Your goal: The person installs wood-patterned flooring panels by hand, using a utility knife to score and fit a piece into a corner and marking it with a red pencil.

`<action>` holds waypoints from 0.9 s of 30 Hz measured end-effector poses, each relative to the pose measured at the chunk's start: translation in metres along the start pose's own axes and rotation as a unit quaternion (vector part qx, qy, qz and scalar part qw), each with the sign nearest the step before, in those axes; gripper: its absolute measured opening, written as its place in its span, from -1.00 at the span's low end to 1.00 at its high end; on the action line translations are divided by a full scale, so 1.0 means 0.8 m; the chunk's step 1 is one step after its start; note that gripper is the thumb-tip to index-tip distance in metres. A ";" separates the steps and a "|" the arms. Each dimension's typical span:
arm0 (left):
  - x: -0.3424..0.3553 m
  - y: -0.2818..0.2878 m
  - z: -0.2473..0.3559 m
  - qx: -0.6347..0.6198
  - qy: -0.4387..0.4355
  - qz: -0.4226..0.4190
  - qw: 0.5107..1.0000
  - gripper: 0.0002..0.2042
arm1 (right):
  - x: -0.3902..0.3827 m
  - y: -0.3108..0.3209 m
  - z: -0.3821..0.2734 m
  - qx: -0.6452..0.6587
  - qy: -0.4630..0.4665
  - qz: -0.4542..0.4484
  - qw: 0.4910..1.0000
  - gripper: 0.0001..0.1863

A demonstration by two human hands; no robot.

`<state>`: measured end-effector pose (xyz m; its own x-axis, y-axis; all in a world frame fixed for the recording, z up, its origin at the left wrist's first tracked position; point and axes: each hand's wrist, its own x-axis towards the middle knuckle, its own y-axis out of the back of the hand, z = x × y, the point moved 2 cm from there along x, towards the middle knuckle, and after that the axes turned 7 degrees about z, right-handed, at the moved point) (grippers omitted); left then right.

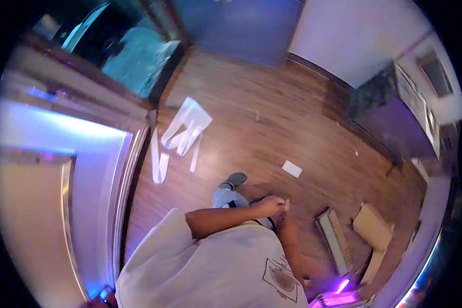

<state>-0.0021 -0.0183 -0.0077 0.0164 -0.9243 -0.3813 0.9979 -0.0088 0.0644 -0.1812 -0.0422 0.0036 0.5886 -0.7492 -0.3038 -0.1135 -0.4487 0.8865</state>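
My left hand (270, 206) is in front of my waist, its fingers curled closed. My right hand (285, 207) meets it there, mostly hidden, and the fingertips of the two hands seem to touch. Whether anything small is pinched between them is too blurred to make out. Below the hands are my light blue trousers (228, 197) and one grey shoe (236, 179) on the wood floor (231, 118). A small white rectangular piece (291, 169) lies on the floor ahead and slightly right of my hands.
Long white strips, folded in zigzags (187, 128), lie on the floor at the left. An open cardboard box (372, 226) and a long narrow panel (333, 241) are at the lower right. A dark cabinet (380, 115) stands by the right wall, and a white-framed doorway (131, 174) is at the left.
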 end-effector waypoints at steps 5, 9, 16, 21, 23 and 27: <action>-0.022 0.036 -0.042 -0.090 -0.040 0.175 0.980 -0.68 | 0.046 0.013 -0.085 -0.078 0.131 0.033 0.988 -0.24; -0.002 0.012 -0.044 -0.173 -0.029 0.132 0.976 -0.65 | 0.038 0.031 -0.078 -0.019 0.115 0.033 0.993 -0.27; -0.017 0.064 -0.044 -0.178 0.013 0.066 0.982 -0.62 | 0.057 0.002 -0.102 0.005 0.116 0.056 0.992 -0.22; 0.004 0.066 -0.062 -0.106 0.046 -0.057 0.992 -0.60 | 0.038 0.003 -0.122 -0.015 0.047 0.083 0.995 -0.19; -0.011 0.077 -0.020 -0.047 0.033 -0.067 0.996 -0.73 | 0.011 -0.002 -0.112 0.026 -0.070 0.076 0.994 -0.21; -0.039 0.098 -0.045 -0.026 0.120 -0.132 0.984 -0.79 | -0.023 -0.019 -0.123 0.108 -0.244 0.045 0.963 -0.24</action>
<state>0.0781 0.0235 -0.0240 -0.2351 -0.7754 -0.5861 0.9712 -0.2113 -0.1100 -0.1115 0.0266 0.0306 0.1273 -0.9061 -0.4035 -0.3421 -0.4220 0.8396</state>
